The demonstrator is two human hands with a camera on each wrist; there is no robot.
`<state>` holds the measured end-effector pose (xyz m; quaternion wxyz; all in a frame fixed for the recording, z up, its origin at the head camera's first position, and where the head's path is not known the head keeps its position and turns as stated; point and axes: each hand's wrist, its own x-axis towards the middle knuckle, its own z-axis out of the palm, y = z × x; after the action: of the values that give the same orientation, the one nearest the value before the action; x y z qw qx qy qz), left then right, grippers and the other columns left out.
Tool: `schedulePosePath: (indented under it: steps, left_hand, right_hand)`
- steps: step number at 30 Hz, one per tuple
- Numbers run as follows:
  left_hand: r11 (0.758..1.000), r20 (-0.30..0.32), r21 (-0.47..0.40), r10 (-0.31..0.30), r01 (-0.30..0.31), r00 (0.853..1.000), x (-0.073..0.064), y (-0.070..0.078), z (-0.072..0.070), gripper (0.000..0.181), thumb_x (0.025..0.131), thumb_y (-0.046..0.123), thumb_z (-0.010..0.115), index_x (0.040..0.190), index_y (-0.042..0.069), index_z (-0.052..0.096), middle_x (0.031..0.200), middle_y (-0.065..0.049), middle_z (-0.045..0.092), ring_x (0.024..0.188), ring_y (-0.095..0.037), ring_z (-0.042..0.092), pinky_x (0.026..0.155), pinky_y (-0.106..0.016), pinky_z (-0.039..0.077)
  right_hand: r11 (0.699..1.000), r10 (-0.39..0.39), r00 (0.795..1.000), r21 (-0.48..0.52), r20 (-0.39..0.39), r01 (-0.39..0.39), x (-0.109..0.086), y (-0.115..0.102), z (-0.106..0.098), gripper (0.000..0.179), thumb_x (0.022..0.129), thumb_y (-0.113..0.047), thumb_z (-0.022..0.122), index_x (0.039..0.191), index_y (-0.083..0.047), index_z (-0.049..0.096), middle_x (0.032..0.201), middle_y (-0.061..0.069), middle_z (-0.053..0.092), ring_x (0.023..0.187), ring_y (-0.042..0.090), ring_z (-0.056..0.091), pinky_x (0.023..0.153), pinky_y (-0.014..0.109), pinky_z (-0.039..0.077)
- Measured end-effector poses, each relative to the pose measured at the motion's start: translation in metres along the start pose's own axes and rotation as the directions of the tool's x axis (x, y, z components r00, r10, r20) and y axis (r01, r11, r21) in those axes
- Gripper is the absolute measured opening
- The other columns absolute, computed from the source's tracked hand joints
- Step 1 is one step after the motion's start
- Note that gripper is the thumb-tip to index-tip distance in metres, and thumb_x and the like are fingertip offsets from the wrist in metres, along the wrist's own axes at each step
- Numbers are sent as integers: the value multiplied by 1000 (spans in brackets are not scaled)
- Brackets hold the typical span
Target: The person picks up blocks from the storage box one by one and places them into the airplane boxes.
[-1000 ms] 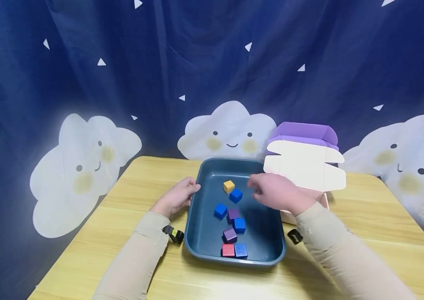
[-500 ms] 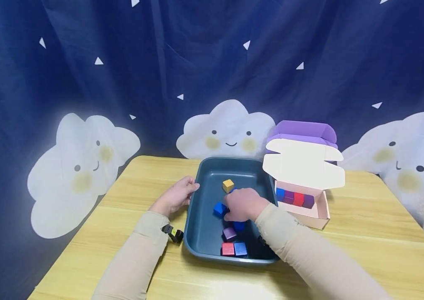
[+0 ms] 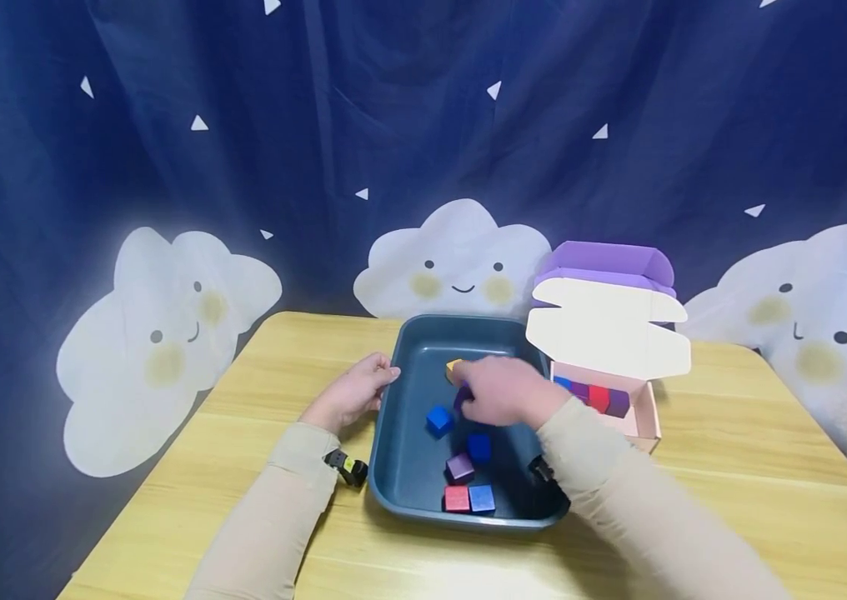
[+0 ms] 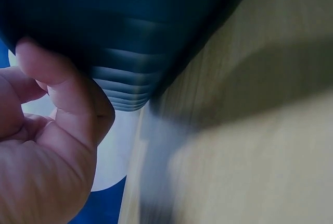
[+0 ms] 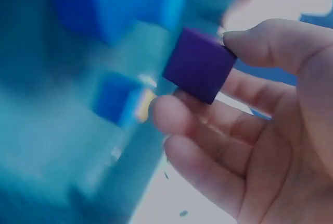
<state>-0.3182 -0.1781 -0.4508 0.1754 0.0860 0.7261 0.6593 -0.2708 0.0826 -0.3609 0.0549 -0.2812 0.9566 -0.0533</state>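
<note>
A purple cube [image 5: 202, 65] is pinched between the thumb and fingers of my right hand [image 3: 502, 390], above the dark teal tray [image 3: 412, 483]. My left hand [image 3: 350, 392] grips the tray's left rim; the left wrist view shows its fingers [image 4: 73, 86] bent at the tray's edge. Below the right hand lie a blue cube [image 3: 439, 421], another blue cube [image 3: 479, 447] and a lighter purple cube [image 3: 459, 467]. At the tray's near end, a red cube [image 3: 457, 498] touches a blue one. The yellow cube [image 3: 453, 368] is partly hidden by the right hand.
To the tray's right stands an opened pink box [image 3: 644, 412], its white-lined lid [image 3: 611, 329] raised. Inside is a row of blue, purple and red cubes [image 3: 599, 398], partly covered by the right forearm. A dark blue curtain with clouds [image 3: 461, 258] hangs behind the wooden table [image 3: 739, 433].
My right hand came from the box side into the tray, took the purple cube from the middle, and lifted it slightly back toward the right. The left hand stayed on the rim.
</note>
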Motion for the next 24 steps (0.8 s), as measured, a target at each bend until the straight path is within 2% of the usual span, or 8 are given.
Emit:
schedulePosePath:
  steps: [3,5,9,13,16,21,24]
  left_hand:
    - [1000,-1,-1,3,-3,1000,1,1,1,12,109,14,45,100,6,41,85,-7,50,73,-17,54,63,-29,50]
    - [1000,-5,0,7,-7,1000,1,1,1,13,109,14,45,100,6,42,84,-7,51,72,-17,54,63,-29,50]
    - [1000,-15,14,4,-4,1000,1,0,1,13,109,15,46,100,5,42,85,-8,51,72,-18,54,63,-30,50]
    - [1000,-10,27,-5,5,1000,0,-1,1,13,109,15,45,101,5,42,86,-8,51,73,-18,54,64,-30,50]
    - [1000,-11,23,1,-1,1000,0,-1,1,14,109,16,46,100,5,42,85,-8,50,73,-18,53,64,-30,49]
    - [1000,-20,15,6,-6,1000,-1,-1,0,14,108,15,47,99,6,42,85,-7,50,73,-18,53,63,-29,48]
    - [1000,-13,18,11,-11,1000,0,-1,0,14,108,15,47,99,6,42,85,-7,50,73,-18,53,63,-30,49]
  right_hand:
    - [1000,17,994,22,-109,-14,-10,18,-21,30,88,-24,74,115,-14,64,89,-2,66,76,17,58,68,38,52]
    - [999,38,985,45,-171,-31,-18,33,-32,27,87,-19,76,111,-12,65,89,-1,66,76,18,59,71,40,53]
    - [995,71,966,89,-247,-50,-35,66,-36,18,85,-11,74,103,-10,69,90,1,67,82,22,62,80,45,54]
    - [991,98,964,117,-249,-71,-54,94,-26,18,83,-6,70,101,-6,71,91,3,68,85,24,63,85,50,53]
    - [986,134,967,125,-218,-109,-64,110,-15,15,83,-5,69,98,-7,71,87,2,67,81,24,62,82,50,52]
    - [976,179,970,151,-166,-154,-64,128,5,10,84,-6,70,94,-7,71,80,0,64,75,22,59,77,47,51]
    - [978,168,970,149,-175,-143,-61,135,19,8,83,-8,72,90,-10,69,78,-1,60,73,21,55,72,44,48]
